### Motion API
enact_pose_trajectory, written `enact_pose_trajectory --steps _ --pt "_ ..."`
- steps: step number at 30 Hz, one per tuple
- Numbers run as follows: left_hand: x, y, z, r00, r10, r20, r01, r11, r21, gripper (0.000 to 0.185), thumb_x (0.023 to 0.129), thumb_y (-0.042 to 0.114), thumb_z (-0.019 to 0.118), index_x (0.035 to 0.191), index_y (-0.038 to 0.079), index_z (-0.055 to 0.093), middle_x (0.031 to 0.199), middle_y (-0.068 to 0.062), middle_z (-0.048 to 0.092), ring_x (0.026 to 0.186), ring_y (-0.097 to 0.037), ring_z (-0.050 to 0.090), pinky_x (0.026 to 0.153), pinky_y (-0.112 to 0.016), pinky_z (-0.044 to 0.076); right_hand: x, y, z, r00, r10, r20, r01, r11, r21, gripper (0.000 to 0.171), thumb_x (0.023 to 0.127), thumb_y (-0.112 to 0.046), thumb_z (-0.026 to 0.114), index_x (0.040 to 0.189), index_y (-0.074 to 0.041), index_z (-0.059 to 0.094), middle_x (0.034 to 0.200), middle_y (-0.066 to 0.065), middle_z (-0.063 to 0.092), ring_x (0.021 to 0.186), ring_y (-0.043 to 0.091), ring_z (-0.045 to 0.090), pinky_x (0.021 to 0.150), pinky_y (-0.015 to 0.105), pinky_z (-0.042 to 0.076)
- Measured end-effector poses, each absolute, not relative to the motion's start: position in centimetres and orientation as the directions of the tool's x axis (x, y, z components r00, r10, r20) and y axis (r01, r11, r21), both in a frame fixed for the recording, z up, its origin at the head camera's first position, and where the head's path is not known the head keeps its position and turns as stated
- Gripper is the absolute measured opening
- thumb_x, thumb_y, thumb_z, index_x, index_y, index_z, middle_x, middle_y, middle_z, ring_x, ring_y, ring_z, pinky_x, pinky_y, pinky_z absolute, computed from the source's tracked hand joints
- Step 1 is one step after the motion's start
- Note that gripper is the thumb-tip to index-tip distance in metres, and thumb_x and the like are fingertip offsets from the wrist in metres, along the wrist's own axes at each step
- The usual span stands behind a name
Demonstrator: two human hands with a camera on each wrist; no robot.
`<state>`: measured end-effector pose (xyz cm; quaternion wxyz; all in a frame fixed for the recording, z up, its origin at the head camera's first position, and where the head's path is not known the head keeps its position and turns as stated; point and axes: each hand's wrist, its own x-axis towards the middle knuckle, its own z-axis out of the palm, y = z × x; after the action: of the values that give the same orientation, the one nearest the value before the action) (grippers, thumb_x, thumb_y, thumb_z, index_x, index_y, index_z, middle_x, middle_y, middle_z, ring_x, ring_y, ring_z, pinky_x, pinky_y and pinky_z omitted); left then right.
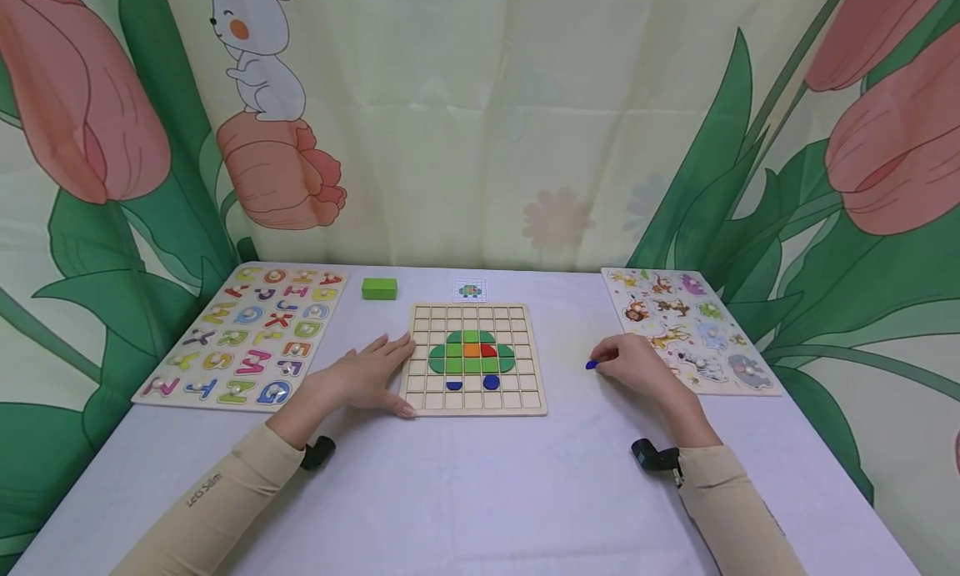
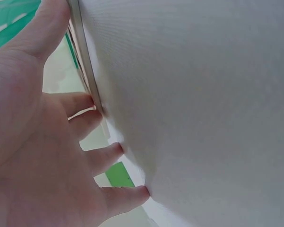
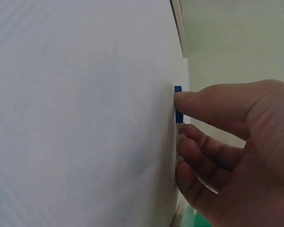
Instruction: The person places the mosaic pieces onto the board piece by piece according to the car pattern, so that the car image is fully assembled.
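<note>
Both sleeves frame the white table (image 1: 480, 484). My left hand (image 1: 367, 376) lies flat, fingers straight, touching the wooden grid board (image 1: 474, 403) at its left edge. My right hand (image 1: 637, 366) pinches a small blue piece (image 1: 592, 364) on the cloth, right of the board.

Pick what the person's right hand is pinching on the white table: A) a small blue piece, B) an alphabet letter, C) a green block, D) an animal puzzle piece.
A: the right hand pinches a small blue piece on the table, right of the grid board; the right wrist view shows fingertips on it.
</note>
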<state>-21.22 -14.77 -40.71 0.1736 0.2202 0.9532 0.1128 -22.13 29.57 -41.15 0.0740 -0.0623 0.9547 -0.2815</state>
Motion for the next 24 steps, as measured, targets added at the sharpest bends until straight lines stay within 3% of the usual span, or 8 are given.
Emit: enact_pose_trajectory --steps 15,24 --pt "-21.3 -14.8 -40.9 -0.844 0.459 -0.278 0.378 0.876 0.298 0.118 0.069 0.07 0.075 0.159 0.015 0.022 0.169 -0.005 0.015 0.155 -0.04 0.011 0.112 -0.077 0.019 -21.9 28.4 -40.9 -0.969 -0.195 -0.154 -0.081 0.832 -0.549 0.013 0.083 -0.003 0.065 0.091 -0.008 0.073 0.085 0.006 0.067 0.077 0.018 0.055 0.066 0.027 0.045" --pt "-21.4 -14.9 -41.1 -0.845 0.456 -0.279 0.375 0.877 0.3 0.118 0.069 0.071 0.075 0.159 0.016 0.022 0.169 -0.004 0.014 0.155 -0.04 0.011 0.112 -0.077 0.019 -21.8 28.0 -41.3 -0.956 -0.274 -0.105 -0.173 0.814 -0.554 0.028 0.078 -0.001 0.068 0.103 -0.011 0.073 0.086 0.006 0.059 0.079 0.019 0.05 0.068 0.03 0.042"
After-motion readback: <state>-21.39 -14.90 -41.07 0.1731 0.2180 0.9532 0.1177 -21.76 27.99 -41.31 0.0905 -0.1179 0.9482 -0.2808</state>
